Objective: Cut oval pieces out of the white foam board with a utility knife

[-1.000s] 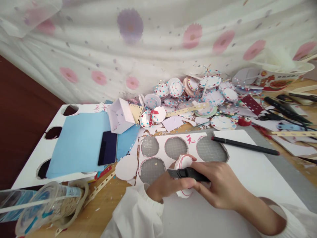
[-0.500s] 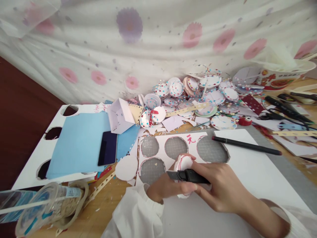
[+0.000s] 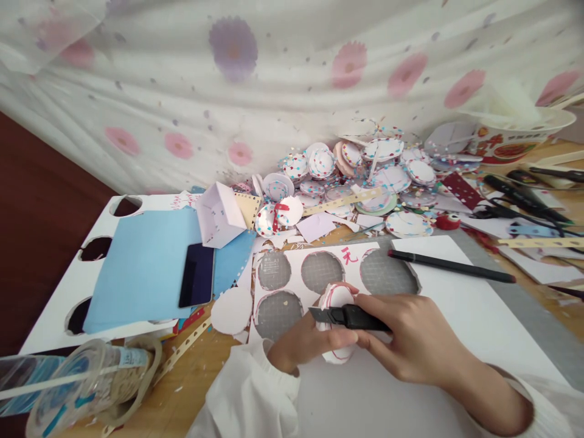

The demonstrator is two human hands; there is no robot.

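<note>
Left hand [image 3: 303,345] grips white disc [image 3: 340,295] | right hand [image 3: 406,334] grips black cutter [image 3: 361,317] | blade [image 3: 321,314] contact unclear

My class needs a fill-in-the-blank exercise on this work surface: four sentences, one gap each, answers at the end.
1. The right hand holds a black cutter with its metal ____ exposed.
2. The left hand grips a white disc, which is ____ in outline.
3. The phone lies on sheets coloured ____.
4. The largest flower on the curtain is coloured ____.

Missing words: blade; round; light blue; purple.
</note>
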